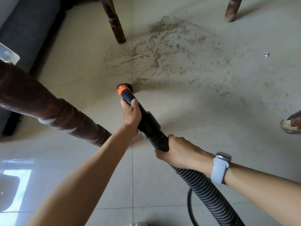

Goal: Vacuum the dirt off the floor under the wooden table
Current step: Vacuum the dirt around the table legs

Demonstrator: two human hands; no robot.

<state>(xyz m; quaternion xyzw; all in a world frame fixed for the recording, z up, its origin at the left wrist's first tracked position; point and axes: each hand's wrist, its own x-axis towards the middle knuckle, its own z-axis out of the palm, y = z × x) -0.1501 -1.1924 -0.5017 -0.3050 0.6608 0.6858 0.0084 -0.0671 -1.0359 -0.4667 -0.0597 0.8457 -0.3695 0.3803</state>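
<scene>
Fingers of the left hand (131, 115) are curled round the smooth black nozzle tube (138, 106) just behind its orange collar (122, 90), and those of the right hand (175, 152) are clamped on the ribbed hose (203, 191) a little further back, so both hands grip the vacuum and neither is free. The round nozzle head (124, 86) is down on the tiled floor (211, 128) at the near left edge of the dirt (171, 51), which lies as a wide sandy patch spreading away toward the two far table legs (114, 22) and off to the right. A thicker table leg (53, 111) crosses the view close on the left, beside the left forearm. The floor on the near side of the nozzle looks bare, while almost all of the patch sits beyond it, so the sweeping step seems only just begun. My judgement is that the next move calls for pushing the head forward and to the right through the thick of the grit, keeping it flat on the tile, with the right hand feeding hose as the reach grows. Care is needed round the far left leg, where dirt lies close to its foot. A small scrap of paper (266, 54) lies apart on the right and would want a separate pass.
</scene>
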